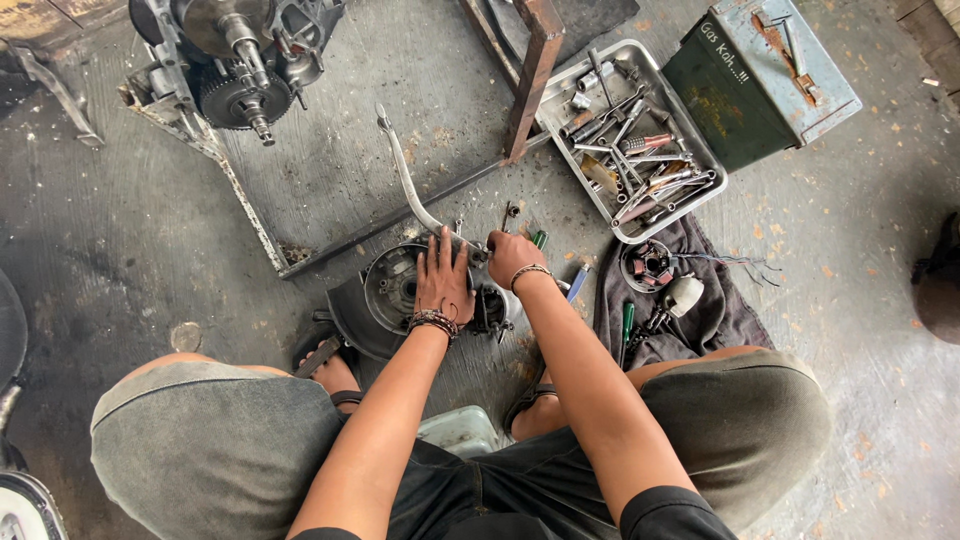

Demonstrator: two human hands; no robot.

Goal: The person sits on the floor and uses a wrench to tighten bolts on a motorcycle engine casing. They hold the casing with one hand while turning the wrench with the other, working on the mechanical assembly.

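Head view: left hand [443, 283] lies flat, fingers spread, on a round engine cover [385, 295] on the floor; right hand [513, 258] grips a curved metal lever [410, 185] just beside it, left of a tool tray [700, 190].

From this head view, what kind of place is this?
Likely a small engine repair workshop: a metal tray of sockets and wrenches, a stripped engine with exposed gear, and an oil-stained concrete floor.

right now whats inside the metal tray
The metal tray holds a jumbled pile of sockets, wrenches and bits. Its bottom and any lower tools are mostly covered.
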